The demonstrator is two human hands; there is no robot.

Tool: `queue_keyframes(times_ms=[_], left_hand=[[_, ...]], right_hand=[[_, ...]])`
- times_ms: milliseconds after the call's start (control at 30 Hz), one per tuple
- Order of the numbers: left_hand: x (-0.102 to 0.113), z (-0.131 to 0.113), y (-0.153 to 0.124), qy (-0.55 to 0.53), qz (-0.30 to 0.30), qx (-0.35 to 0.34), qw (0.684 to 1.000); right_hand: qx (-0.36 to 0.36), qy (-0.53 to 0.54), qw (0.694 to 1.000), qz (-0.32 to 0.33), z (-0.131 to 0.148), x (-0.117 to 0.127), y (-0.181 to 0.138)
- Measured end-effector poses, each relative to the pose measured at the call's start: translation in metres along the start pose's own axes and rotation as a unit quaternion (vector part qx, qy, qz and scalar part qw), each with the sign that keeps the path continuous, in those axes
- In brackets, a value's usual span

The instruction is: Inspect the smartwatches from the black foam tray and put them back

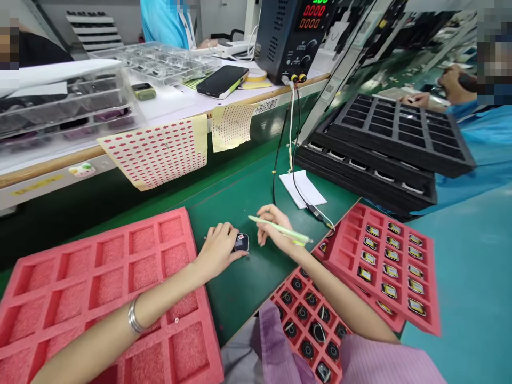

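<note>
My left hand [218, 245] is closed around a small black watch body [241, 242] on the green work surface [230, 298]. A small white and red mark shows on the watch body's dark face, and my fingers cover its left side. Just to the right, my right hand [276, 229] grips a slim light green pen [280, 229]. The pen lies slanted across the hand, one end pointing left toward the watch body without touching it. My right fingers are curled, and a gap separates the two hands.
A pink foam tray [123, 242] lies under my left forearm. Pink trays of small parts [348, 229] are at right; another [294, 349] is at my lap. Black trays [436, 120], a white paper [302, 188] and cables [291, 133] lie beyond. The shelf holds a power supply [276, 42] and phone [222, 81].
</note>
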State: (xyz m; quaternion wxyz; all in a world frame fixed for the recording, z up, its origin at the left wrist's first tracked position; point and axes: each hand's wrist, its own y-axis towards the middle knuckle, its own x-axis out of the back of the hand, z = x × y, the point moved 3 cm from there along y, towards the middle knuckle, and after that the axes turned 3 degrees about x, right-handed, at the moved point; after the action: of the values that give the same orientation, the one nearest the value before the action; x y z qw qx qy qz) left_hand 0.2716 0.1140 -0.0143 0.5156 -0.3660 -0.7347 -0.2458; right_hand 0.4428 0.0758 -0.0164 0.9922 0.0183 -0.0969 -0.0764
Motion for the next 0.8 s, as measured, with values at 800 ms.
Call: queue_keyframes(times_ms=[800], left_hand=[[-0.003, 0.011, 0.006, -0.072, 0.015, 0.040, 0.997]], right_hand=[[0.003, -0.068, 0.997, -0.036, -0.018, -0.030, -0.001]])
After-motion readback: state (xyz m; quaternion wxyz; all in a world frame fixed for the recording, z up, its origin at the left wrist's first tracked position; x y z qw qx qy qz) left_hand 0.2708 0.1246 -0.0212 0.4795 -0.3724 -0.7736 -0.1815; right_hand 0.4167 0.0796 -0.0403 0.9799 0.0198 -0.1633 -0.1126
